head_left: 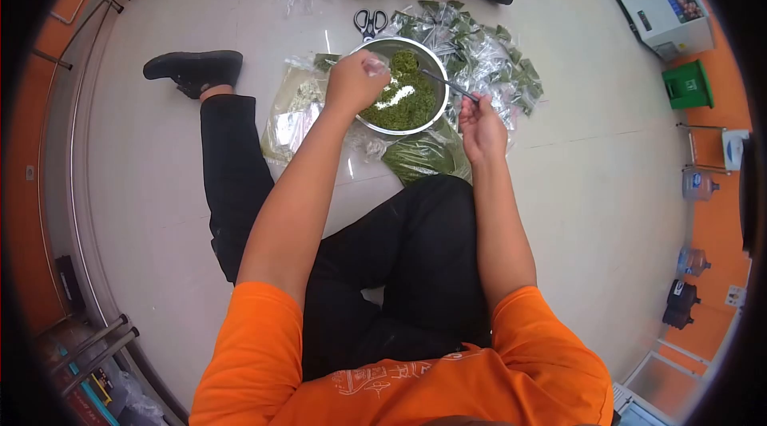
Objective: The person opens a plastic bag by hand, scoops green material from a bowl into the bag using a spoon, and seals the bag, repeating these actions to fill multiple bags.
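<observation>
Sitting on the floor (575, 186), we have the metal bowl (401, 133) between both hands, presumably so each can reach its chopped green filling (403, 113) and white powder (399, 96). Our left hand (356, 83), over the left rim, has its fingers curled around some clear plastic (375, 66); its contents, if any, we cannot tell. Our right hand (483, 129) pinches a dark utensil (449, 84) by its outer end, other fingers loosely bent, which seems to leave the tip free over the bowl. Packets (499, 67) crowd the right rim, a green-filled bag (427, 156) the near one, and scissors (370, 22) lie just beyond the far edge. Sideways room looks tight; above the rim, both hands have space.
</observation>
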A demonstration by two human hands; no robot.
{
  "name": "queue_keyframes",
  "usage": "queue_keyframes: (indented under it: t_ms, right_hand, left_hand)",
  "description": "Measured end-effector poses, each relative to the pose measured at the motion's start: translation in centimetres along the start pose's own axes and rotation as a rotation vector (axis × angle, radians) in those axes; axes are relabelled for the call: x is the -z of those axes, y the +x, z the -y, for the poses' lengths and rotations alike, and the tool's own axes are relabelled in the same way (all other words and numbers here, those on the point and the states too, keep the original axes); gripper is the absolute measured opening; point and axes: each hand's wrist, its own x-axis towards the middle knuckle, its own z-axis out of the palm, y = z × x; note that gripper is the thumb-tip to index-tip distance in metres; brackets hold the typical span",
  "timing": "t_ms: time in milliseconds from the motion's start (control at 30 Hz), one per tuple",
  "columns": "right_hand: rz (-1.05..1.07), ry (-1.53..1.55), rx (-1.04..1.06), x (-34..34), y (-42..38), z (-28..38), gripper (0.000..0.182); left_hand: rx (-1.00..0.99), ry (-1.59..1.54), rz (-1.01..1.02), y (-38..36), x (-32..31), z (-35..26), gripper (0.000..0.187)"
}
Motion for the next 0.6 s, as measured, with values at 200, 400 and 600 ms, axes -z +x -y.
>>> queue_keyframes:
  t_ms: [200, 400, 600]
  right_hand:
    - [-0.065, -0.039, 0.091, -2.2, -2.3, 2.0, 0.032]
    - [-0.026, -0.132, 0.167, -2.9, -2.7, 1.7, 0.034]
    - [0.002, -0.302, 0.275, -3.1, -2.9, 1.5, 0.033]
  left_hand:
    - [0.091, 0.175, 0.083, 2.0, -2.7, -0.8, 0.03]
    - [0.093, 0.229, 0.078, 2.5, -4.1, -0.2, 0.027]
    - [0.046, 0.239, 0.041, 2.1, -4.4, 0.6, 0.03]
